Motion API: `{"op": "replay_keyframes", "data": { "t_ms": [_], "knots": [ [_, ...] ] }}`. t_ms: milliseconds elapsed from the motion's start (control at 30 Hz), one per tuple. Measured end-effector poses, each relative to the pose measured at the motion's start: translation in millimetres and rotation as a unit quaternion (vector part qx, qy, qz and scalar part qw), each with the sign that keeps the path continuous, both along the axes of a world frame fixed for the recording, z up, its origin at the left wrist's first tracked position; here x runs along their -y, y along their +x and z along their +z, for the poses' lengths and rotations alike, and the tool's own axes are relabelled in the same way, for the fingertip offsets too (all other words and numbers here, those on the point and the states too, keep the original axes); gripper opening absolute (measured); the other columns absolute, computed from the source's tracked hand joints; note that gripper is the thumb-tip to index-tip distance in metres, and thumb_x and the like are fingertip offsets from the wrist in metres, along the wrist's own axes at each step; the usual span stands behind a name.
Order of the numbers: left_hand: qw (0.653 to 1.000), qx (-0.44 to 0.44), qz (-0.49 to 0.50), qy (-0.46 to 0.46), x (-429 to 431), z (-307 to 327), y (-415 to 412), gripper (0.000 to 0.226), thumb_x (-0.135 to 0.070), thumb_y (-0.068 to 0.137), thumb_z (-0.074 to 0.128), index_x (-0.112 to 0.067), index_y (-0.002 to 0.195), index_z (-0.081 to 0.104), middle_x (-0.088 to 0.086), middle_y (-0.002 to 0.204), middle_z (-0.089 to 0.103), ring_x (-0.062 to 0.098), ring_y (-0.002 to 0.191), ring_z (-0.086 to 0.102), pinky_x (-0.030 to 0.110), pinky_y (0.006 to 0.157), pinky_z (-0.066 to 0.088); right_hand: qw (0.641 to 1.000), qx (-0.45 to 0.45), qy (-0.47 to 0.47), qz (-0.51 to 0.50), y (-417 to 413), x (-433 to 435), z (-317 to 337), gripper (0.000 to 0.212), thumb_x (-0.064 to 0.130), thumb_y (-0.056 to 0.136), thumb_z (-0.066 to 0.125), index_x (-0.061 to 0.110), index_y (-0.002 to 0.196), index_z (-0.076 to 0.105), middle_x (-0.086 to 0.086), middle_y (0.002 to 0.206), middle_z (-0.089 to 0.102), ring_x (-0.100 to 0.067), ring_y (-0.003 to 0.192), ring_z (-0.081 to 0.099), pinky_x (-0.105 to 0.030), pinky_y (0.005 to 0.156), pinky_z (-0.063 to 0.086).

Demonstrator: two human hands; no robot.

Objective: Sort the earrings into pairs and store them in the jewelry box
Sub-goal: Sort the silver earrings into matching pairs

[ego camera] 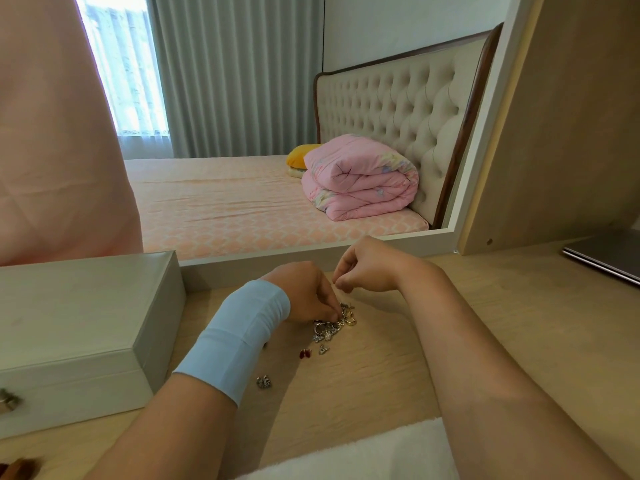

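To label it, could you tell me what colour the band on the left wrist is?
The band is light blue; head view.

Counter (381, 375): pale wood grain. Mirror (363, 46) stands at its back edge, white-framed. In the reflection, a bed (225, 209) with a tufted headboard (388, 98) and a folded pink quilt (360, 178) just beside a yellow cushion (299, 155); grey-green curtains (235, 74) behind. Far right, a closed laptop (606, 258). Near edge, a white fluffy cloth (363, 455).
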State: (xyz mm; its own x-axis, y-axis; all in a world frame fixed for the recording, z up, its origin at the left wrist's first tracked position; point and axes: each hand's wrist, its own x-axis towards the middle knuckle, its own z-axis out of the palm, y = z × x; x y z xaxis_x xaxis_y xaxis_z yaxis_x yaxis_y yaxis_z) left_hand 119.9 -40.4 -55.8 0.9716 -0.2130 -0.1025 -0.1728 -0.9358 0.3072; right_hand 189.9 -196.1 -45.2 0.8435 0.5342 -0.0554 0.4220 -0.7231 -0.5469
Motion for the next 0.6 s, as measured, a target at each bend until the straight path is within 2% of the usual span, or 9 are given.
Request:
{"op": "replay_keyframes", "data": {
  "t_ms": [100,233,367,400,500,567,600],
  "knots": [
    [1.000,0.006,0.008,0.023,6,1,0,0.010,-0.040,0.085,0.069,-0.038,0.089,0.078,-0.019,0.098,0.072,0.005,0.095,0.063,0.030,0.092,0.052,1.000,-0.001,0.002,0.006,0,0,-1,0.020,0.012,0.084,0.073,0.030,0.075,0.076,0.008,0.078,0.076,-0.005,0.082,0.069,-0.026,0.081,0.054],
    [1.000,0.003,0.012,0.025,7,1,0,0.010,-0.039,0.086,0.066,-0.036,0.084,0.075,-0.016,0.093,0.071,0.008,0.089,0.064,0.032,0.088,0.054,1.000,-0.008,0.011,0.014,0,-1,-2,0.021,0.013,0.086,0.072,0.030,0.076,0.076,0.009,0.076,0.075,-0.005,0.083,0.070,-0.029,0.085,0.055],
    [0.993,0.029,0.044,-0.106,-5,7,-3,0.009,-0.035,0.089,0.067,-0.032,0.084,0.073,-0.014,0.079,0.068,0.006,0.069,0.060,0.022,0.065,0.050,0.999,-0.005,0.031,0.020,-1,-3,0,0.018,0.012,0.081,0.074,0.028,0.076,0.078,0.003,0.079,0.076,-0.008,0.080,0.069,-0.030,0.082,0.057],
    [0.988,0.045,0.055,-0.140,-9,9,-4,0.007,-0.034,0.089,0.069,-0.030,0.084,0.072,-0.013,0.078,0.069,0.008,0.068,0.061,0.021,0.064,0.049,0.999,-0.004,0.040,0.022,-2,-4,1,0.017,0.011,0.081,0.075,0.027,0.078,0.078,0.001,0.080,0.076,-0.009,0.077,0.067,-0.029,0.079,0.056],
    [0.970,0.087,0.090,-0.207,-20,16,-11,0.007,-0.031,0.082,0.076,-0.026,0.083,0.070,-0.007,0.082,0.073,0.019,0.082,0.068,0.032,0.079,0.057,0.997,-0.006,0.064,0.039,-8,-9,5,0.017,0.012,0.081,0.078,0.028,0.080,0.078,0.001,0.081,0.077,-0.006,0.073,0.067,-0.023,0.070,0.055],
    [0.966,0.095,0.106,-0.214,-25,18,-21,0.008,-0.027,0.083,0.076,-0.028,0.083,0.068,-0.007,0.082,0.074,0.019,0.085,0.069,0.033,0.081,0.058,0.996,-0.004,0.066,0.054,-12,-15,10,0.019,0.012,0.081,0.078,0.031,0.076,0.078,0.004,0.077,0.076,0.003,0.061,0.061,-0.014,0.059,0.047],
    [0.965,0.097,0.112,-0.216,-28,18,-28,0.008,-0.026,0.085,0.075,-0.029,0.084,0.067,-0.008,0.081,0.073,0.019,0.084,0.070,0.033,0.081,0.058,0.996,-0.002,0.066,0.059,-15,-18,13,0.018,0.013,0.081,0.078,0.030,0.076,0.078,0.006,0.075,0.075,0.004,0.059,0.060,-0.014,0.057,0.044]
  ]
}}
